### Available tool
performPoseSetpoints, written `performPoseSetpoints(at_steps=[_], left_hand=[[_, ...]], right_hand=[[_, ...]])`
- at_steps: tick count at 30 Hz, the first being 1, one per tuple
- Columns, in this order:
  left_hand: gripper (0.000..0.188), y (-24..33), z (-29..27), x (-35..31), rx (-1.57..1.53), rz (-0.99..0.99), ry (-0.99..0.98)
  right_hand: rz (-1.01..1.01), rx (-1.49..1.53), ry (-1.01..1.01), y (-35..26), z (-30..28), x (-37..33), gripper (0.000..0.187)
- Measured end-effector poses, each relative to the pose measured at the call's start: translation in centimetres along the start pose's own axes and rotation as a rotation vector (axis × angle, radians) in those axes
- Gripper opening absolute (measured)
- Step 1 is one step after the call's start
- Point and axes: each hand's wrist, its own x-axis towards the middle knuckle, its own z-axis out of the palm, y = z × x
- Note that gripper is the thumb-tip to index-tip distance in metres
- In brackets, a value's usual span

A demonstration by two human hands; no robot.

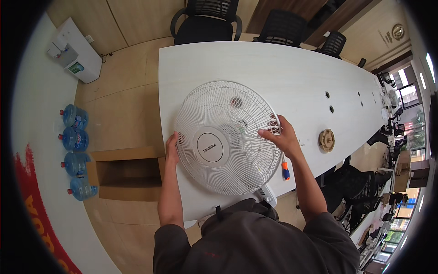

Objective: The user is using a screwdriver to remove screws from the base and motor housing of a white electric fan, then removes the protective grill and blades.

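A white electric fan (210, 147) stands at the near end of the white table, its round wire grille (219, 180) facing up toward me. Part of the white fan base (269, 195) shows below the grille, close to my body. My left hand (172, 148) holds the grille's left rim, most of its fingers hidden behind it. On the right rim, my right hand (284, 135) is closed, with the thumb over the front wires. A screwdriver (286, 171) with an orange and blue handle lies beside the grille, below my right hand.
The long white table (283, 64) stretches away to the right, with a round brownish-gold object (326, 140) on it. An open cardboard box (130, 194) sits on the floor at left. Large blue water bottles (75, 139), a white water dispenser (75, 52) and black chairs (205, 27) stand around.
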Motion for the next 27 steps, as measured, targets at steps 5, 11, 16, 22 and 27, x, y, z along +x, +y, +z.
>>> performPoseSetpoints(at_steps=[5,11,16,22,27], left_hand=[[0.047,-0.9,-0.9,0.6,0.019,0.031,0.061],[0.047,-1.0,-0.6,0.9,0.041,0.084,0.067],[0.045,-0.7,0.2,0.3,0.081,0.117,0.085],[0.046,-1.5,-0.4,0.9,0.097,0.147,0.084],[0.045,-1.0,0.5,0.5,0.07,0.135,0.088]], right_hand=[[-0.047,-0.465,0.186,0.2,0.2,-2.6,0.083],[0.065,-0.47,0.173,0.2,-0.4,-3.5,0.083],[0.079,-0.545,0.122,0.0,-1.0,-2.9,0.08],[0.108,-0.636,0.054,-1.1,-1.1,-2.4,0.087],[0.116,-0.704,0.072,-1.6,-1.3,-1.9,0.081]])
